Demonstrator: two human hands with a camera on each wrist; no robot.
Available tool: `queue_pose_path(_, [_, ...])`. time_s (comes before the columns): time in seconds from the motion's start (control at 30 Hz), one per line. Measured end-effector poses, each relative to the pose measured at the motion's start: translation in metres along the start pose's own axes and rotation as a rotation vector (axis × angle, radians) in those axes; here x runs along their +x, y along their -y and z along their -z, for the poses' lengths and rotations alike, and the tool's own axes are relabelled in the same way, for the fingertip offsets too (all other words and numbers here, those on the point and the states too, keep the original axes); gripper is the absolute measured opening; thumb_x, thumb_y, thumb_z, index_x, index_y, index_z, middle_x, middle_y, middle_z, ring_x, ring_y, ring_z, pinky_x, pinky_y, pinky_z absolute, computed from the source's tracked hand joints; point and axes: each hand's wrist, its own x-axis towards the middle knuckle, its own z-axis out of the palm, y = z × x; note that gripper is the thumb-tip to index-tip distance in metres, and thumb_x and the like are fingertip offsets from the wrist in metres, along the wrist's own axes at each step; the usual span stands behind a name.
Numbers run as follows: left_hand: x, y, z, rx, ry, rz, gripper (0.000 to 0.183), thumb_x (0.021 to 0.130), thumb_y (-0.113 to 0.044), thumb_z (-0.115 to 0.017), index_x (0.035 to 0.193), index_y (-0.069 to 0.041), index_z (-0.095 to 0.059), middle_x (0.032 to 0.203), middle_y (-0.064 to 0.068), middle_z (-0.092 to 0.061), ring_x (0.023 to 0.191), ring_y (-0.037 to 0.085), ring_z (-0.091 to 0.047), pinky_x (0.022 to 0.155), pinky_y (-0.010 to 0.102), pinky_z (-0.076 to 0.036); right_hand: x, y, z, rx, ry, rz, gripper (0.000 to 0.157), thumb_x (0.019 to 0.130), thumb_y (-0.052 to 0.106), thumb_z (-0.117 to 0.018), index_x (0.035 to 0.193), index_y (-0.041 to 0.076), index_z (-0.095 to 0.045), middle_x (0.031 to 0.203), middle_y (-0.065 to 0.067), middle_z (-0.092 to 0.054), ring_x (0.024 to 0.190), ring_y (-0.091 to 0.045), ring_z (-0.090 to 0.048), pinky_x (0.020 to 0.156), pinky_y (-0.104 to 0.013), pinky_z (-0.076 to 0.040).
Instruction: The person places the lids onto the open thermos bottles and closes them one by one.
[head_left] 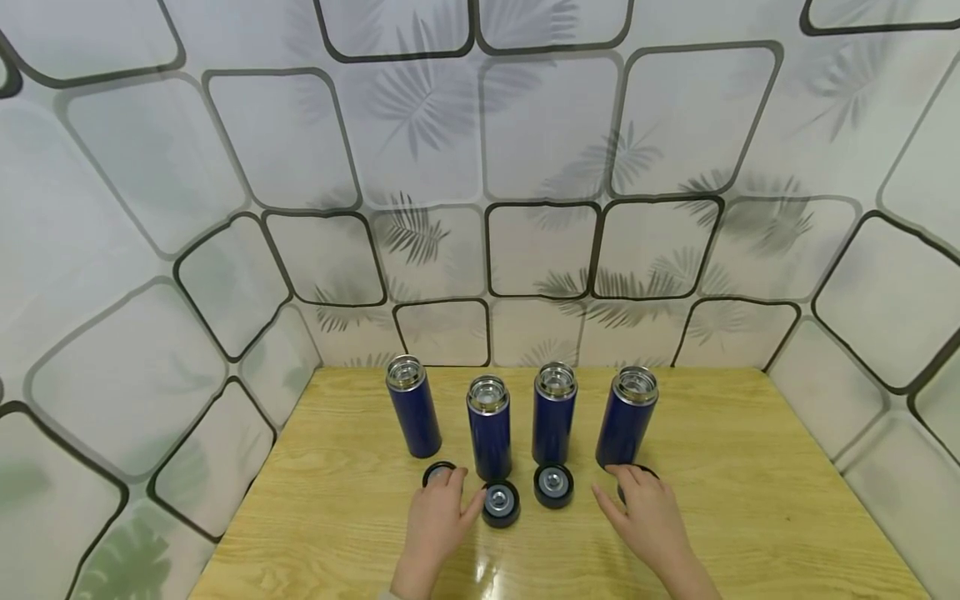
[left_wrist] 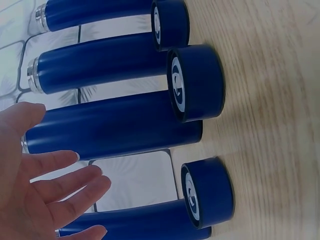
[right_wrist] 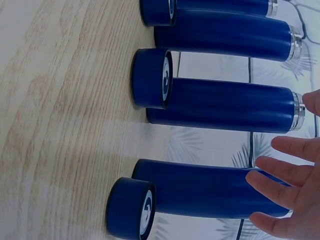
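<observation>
My left hand (head_left: 437,518) is over the left part of the table, fingers spread and holding nothing. In the head view it partly covers the leftmost lid (head_left: 439,472); a second lid (head_left: 500,505) lies beside its thumb. My right hand (head_left: 651,515) likewise holds nothing, its relaxed fingers overlapping the rightmost lid (head_left: 622,492). Another lid (head_left: 553,485) lies between the hands, inner side up. Behind the lids stand blue insulated bottles without lids: a far left bottle (head_left: 415,412), a nearer bottle (head_left: 491,437), a bottle (head_left: 553,421) right of centre and a tilted-looking right bottle (head_left: 625,425).
The wooden table (head_left: 750,500) ends at a patterned wall covering (head_left: 540,250) close behind the bottles, which also folds around both sides. In both wrist views the lids sit directly in front of the bottles' bases, with steel necks at the bottle tops.
</observation>
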Motion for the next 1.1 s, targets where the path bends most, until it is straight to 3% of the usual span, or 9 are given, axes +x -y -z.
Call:
queue_pose_path(0.37, [-0.002, 0.000, -0.003, -0.003, -0.044, -0.020, 0.035, 0.075, -0.033, -0.066, 0.091, -0.003, -0.062, 0.082, 0.011, -0.060, 0.072, 0.025, -0.058, 0.052, 0.038, -0.044, 0.002, -0.007, -0.004, 0.009, 0.008, -0.016, 0.031, 0.079, 0.031, -0.064, 0.094, 0.004, -0.065, 0.092, -0.012, -0.062, 0.086, -0.031, -0.057, 0.069, -0.052, -0.041])
queue_pose_path(0.8, [-0.004, 0.000, -0.004, -0.021, 0.023, 0.007, 0.035, 0.077, -0.034, -0.064, 0.093, -0.003, -0.063, 0.083, 0.010, -0.060, 0.072, 0.025, -0.058, 0.052, 0.038, -0.043, 0.003, -0.022, -0.011, 0.031, 0.054, -0.090, 0.036, 0.079, 0.032, -0.065, 0.099, 0.001, -0.062, 0.096, -0.016, -0.060, 0.089, -0.034, -0.056, 0.072, -0.054, -0.039])
queue_pose_path(1.1, [-0.004, -0.001, -0.002, -0.025, 0.033, 0.000, 0.035, 0.077, -0.034, -0.064, 0.093, -0.003, -0.062, 0.084, 0.011, -0.060, 0.072, 0.025, -0.058, 0.052, 0.038, -0.043, 0.002, -0.038, -0.020, 0.034, -0.056, -0.054, 0.038, 0.069, 0.026, -0.074, 0.093, -0.001, -0.063, 0.090, -0.018, -0.061, 0.084, -0.035, -0.057, 0.069, -0.052, -0.041])
